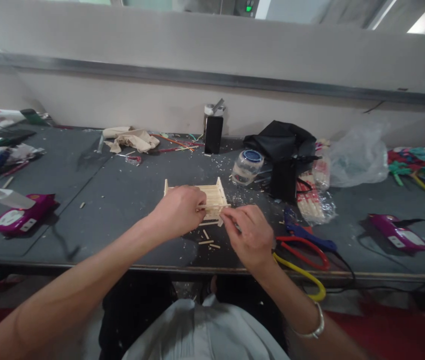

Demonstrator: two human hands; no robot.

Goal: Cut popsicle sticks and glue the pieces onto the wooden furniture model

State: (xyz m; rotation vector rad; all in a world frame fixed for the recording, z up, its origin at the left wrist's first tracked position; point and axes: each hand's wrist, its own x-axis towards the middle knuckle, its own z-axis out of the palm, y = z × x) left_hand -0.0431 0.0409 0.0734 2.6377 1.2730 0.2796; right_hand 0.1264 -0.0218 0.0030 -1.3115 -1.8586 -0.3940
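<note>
A small frame made of pale wooden sticks lies on the dark table in front of me, with short posts at its corners. My left hand reaches over its left part, fingers closed on a thin wooden stick above the frame's near side. My right hand is at the near right corner, thumb and fingertips pinched together at the stick's right end. Fingers hide the exact contact there. Several cut stick pieces lie just below the frame.
Red-handled pliers, a blue-handled tool and a yellow handle lie by my right forearm. Behind are a clear jar, a black phone-like slab, a black bag and packed sticks. Purple power boxes flank me.
</note>
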